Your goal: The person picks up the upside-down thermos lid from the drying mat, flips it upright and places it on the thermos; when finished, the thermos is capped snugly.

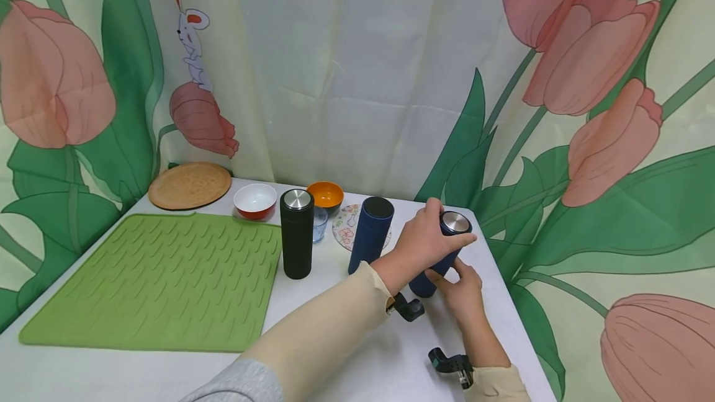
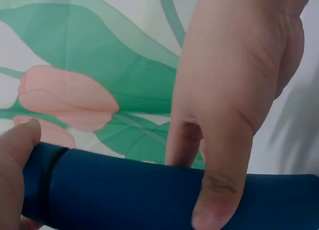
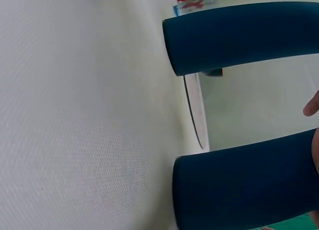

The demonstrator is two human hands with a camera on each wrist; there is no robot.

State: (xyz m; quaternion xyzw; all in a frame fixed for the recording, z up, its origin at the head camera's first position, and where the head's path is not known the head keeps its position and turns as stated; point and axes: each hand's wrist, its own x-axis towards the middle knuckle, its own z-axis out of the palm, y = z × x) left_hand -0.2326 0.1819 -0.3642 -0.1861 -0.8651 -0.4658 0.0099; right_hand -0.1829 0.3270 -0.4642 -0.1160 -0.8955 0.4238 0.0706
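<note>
A dark blue thermos flask (image 1: 427, 281) with a silver-topped lid stands near the right edge of the table, between both hands. My left hand (image 1: 422, 237) grips its lid from above, fingers behind and thumb along the near side. Lower down, my right hand (image 1: 465, 293) holds the flask's body, and in the left wrist view its thumb (image 2: 219, 200) lies across the blue wall. The right wrist view shows the flask's lower body (image 3: 239, 185), its base at the white cloth. Just left stands a second blue flask (image 1: 371, 234) with a dark top.
A black flask (image 1: 297, 241) stands farther left, beside a green ridged mat (image 1: 162, 284). Behind are a white-and-red bowl (image 1: 255, 199), an orange bowl (image 1: 325, 193), a clear glass (image 1: 319, 225), a patterned plate (image 1: 344, 228) and a round wooden board (image 1: 190, 186). A tulip-print curtain (image 1: 346, 79) hangs behind.
</note>
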